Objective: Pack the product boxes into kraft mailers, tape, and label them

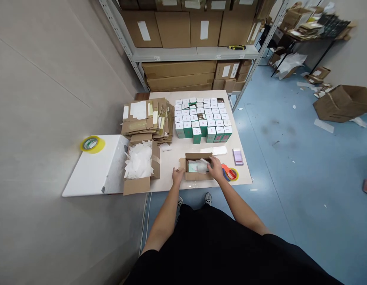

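Note:
A small open cardboard box stands near the table's front edge. Inside it lie a pale green item and a translucent white packing sheet. My left hand is closed on the flap at the box's left end. At the right end, my right hand reaches over the wall, its fingers closed on the white sheet; some fingertips are hidden. Just right of that hand, an orange-red tape dispenser lies with a roll of yellow tape.
Rows of green-and-white cartons fill the table's back. To the left are flattened cardboard and a box of white packing paper. A purple stack sits on the right. Metal shelving stands behind.

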`<state>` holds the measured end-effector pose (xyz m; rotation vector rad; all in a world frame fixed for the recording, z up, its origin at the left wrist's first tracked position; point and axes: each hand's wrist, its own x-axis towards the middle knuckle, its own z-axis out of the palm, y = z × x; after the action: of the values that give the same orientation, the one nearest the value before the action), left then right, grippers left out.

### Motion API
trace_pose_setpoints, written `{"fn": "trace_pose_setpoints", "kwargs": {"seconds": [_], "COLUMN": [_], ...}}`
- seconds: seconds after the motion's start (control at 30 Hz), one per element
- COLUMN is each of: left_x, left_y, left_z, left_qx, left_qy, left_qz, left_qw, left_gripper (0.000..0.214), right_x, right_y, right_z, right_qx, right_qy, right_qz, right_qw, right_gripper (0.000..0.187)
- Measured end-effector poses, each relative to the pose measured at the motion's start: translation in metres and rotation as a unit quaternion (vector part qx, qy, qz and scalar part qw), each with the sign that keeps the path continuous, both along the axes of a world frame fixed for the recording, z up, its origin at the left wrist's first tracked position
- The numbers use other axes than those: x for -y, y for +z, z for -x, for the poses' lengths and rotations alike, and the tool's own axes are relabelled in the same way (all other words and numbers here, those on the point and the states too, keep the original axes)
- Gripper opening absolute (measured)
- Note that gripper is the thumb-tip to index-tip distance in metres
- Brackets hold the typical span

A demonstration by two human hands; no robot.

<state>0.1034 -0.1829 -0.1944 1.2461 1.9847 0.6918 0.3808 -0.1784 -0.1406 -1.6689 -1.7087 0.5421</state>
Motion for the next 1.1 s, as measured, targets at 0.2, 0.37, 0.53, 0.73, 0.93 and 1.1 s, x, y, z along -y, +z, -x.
{"fn": "trace_pose_setpoints", "kwargs": {"seconds": [0.2,0.37,0.53,0.73,0.93,1.1], "left_x": [0.002,0.006,-0.005,-0.031,-0.026,-0.023], "left_y": [0.010,0.015,0.030,0.057,0.057,0.052], "left_z": [-0.006,-0.018,-0.017,-0.017,-0.041,-0.054], "left_qx": [-0.031,-0.130,-0.177,-0.200,-0.240,-0.285], "left_qy": [-0.273,-0.358,-0.345,-0.308,-0.216,-0.172], "left_qz": [0.033,0.080,0.108,0.135,0.069,0.043], "left_qw": [0.961,0.921,0.915,0.920,0.944,0.942], "left_gripper": [0.078,0.102,0.068,0.054,0.052,0.076], "right_x": [0.028,0.036,0.022,0.002,-0.005,-0.009], "right_y": [-0.010,-0.021,-0.027,-0.034,-0.047,-0.054], "right_z": [-0.043,-0.041,-0.033,-0.039,-0.021,-0.016], "right_qx": [-0.122,-0.110,0.000,0.003,-0.018,0.007], "right_qy": [-0.156,-0.049,0.191,0.110,-0.076,-0.132], "right_qz": [0.112,0.175,0.206,0.191,0.220,0.277], "right_qw": [0.974,0.977,0.960,0.975,0.972,0.952], "right_gripper": [0.071,0.080,0.085,0.034,0.037,0.054]}}
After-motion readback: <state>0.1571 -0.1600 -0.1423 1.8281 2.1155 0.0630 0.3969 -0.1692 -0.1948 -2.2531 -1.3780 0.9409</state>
